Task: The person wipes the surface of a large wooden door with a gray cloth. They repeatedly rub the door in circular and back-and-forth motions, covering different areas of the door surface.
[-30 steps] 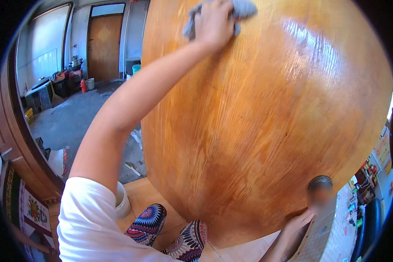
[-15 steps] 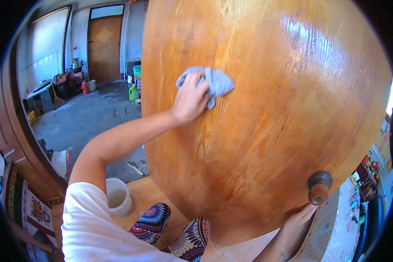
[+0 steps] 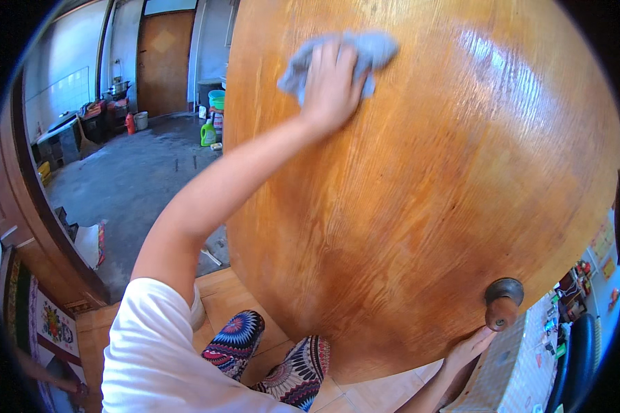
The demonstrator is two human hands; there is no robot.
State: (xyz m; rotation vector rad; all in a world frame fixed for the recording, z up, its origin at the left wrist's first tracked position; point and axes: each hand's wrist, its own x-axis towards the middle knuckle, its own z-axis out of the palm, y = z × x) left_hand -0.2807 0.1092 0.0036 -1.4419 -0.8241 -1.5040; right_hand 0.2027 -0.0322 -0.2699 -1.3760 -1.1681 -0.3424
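Patterned leggings [image 3: 293,368] sit nearest, below a white sleeve [image 3: 165,344]. Right hand [image 3: 470,347], fingers together, steadies the varnished wooden door's [image 3: 420,206] lower edge beneath a round dark knob [image 3: 503,301]. Farther up, left hand [image 3: 332,86] presses flat on a crumpled blue-grey cloth [image 3: 372,51] against the door.

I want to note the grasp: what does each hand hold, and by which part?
The left hand presses a crumpled blue-grey cloth flat against the wooden door, palm over its middle. The right hand rests on the door's lower edge below the round knob.
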